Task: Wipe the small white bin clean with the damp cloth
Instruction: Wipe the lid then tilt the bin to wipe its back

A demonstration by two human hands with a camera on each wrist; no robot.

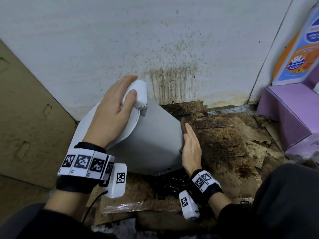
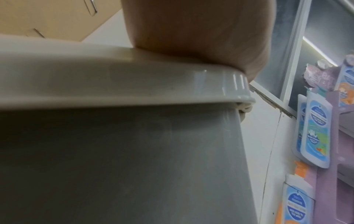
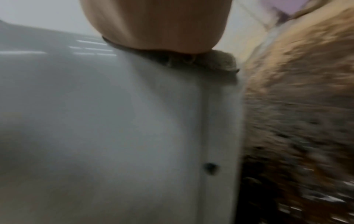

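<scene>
The small white bin leans tilted on the dirty floor, its lid toward the left. My left hand lies over the lid, with fingers and thumb curled round the lid's raised hinge end. My right hand lies flat with straight fingers against the bin's right side and presses a dark brown cloth onto it. In the left wrist view the palm rests on the lid's rim. In the blurred right wrist view the cloth shows under the hand on the bin wall.
A white wall with brown splash stains stands right behind the bin. Stained, torn cardboard covers the floor. A brown cardboard box stands at the left, a purple box with printed pouches at the right.
</scene>
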